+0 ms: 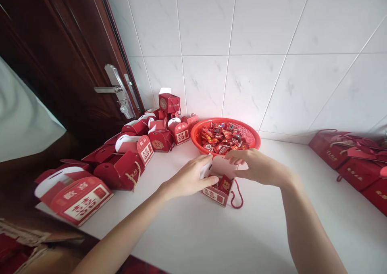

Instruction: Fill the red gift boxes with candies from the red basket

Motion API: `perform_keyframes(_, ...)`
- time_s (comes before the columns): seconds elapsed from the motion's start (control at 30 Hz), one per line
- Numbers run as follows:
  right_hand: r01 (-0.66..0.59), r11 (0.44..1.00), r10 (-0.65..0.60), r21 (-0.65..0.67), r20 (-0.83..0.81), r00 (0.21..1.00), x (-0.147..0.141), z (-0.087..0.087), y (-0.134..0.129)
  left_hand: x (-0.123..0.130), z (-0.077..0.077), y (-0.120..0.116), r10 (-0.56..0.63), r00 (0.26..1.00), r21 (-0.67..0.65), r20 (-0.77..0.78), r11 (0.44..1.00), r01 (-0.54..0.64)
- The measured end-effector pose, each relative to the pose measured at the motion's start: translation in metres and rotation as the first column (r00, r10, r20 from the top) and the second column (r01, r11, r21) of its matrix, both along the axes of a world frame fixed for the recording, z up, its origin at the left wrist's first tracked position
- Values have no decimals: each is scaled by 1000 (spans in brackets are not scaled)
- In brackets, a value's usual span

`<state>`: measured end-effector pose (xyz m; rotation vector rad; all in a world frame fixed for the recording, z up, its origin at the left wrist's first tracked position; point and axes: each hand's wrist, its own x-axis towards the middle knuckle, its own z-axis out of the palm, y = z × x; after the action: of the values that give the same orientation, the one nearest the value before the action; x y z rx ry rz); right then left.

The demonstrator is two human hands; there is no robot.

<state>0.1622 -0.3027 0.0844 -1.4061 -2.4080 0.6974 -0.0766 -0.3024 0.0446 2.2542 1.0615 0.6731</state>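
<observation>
Both hands at open box, mid-table

Clock = seen from open box [215, 196]. Tiled wall [256, 32] at 12; white table [169, 229] below. Dark door [69, 44] w/ metal handle at 10. Red cartons [122, 169], many w/ tops open, bunched 9 to 11. Gift boxes [356, 165], red, btwn 2 & 3.

L forearm reaches in from 8 o'clock, R forearm from 4, wrist bent in twd box. Basket [256, 140], red plastic, at 12, full of wrapped sweets [223, 139], just behind box.

L hand [192, 177]: palm down, at box's 10 side; thumb wide of fingers, lying over the opening, fingers fwd along the flap. R hand [256, 167]: at 2, back of hand up, fingers curled, small gap to thumb, by the R flap; can't tell if it grips.

Open box sits upright on table, part hidden by hands, red packet [224, 184] inside. Cord [238, 201], dark red, loops out at 3.
</observation>
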Motion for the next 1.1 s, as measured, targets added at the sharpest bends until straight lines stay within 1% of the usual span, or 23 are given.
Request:
perform_keyframes(0.13, 8, 1000, -8, 5, 6, 1000, 2, 0, 5, -1, -5, 2, 31, 999, -12, 22, 999, -30)
perform_keyframes(0.2, 19, 999, -20, 27, 34, 999, 3, 0, 7, -2, -9, 3, 68, 997, -4, 26, 998, -68)
perform_keyframes(0.3, 51, 997, -57, 66, 92, 994, 3, -1, 11, -2, -13, 4, 131, 990, 32, 53, 991, -132)
perform_keyframes(0.37, 44, 997, -50, 64, 96, 994, 1, -3, 13, -1, -13, 4, 141, 987, 61, 79, 987, -146)
perform_keyframes(0.43, 13, 999, -16, 49, 57, 998, -3, -5, 15, 2, -12, 4, 118, 989, 54, 84, 991, -123)
perform_keyframes(0.5, 1, 999, -2, 53, 23, 1000, -10, -7, 16, 5, -11, 3, 60, 996, 17, 65, 998, -62)
perform_keyframes(0.53, 13, 998, -15, 63, 29, 999, -13, -8, 17, 6, -10, 3, 23, 998, -1, 50, 1000, -23)
perform_keyframes(0.67, 103, 990, -118, 98, 153, 981, -26, -9, 16, 10, -8, 3, -112, 993, -22, -37, 994, 111)
perform_keyframes(0.73, 109, 987, -130, 120, 191, 973, -29, -11, 16, 9, -8, 4, -142, 988, -19, -68, 990, 141)
perform_keyframes(0.8, 108, 982, -139, 152, 217, 966, -32, -14, 17, 5, -8, 5, -152, 986, -42, -62, 988, 150)
perform_keyframes(0.87, 116, 978, -155, 171, 236, 959, -35, -18, 18, 2, -10, 6, -132, 991, -82, -17, 988, 130)
perform_keyframes(0.97, 119, 979, -159, 166, 250, 955, -37, -23, 21, -3, -16, 8, -54, 997, -95, 49, 994, 58)
perform_keyframes(1.1, 79, 989, -105, 125, 216, 971, -33, -22, 24, -5, -28, 13, 26, 997, -91, 76, 996, -19)
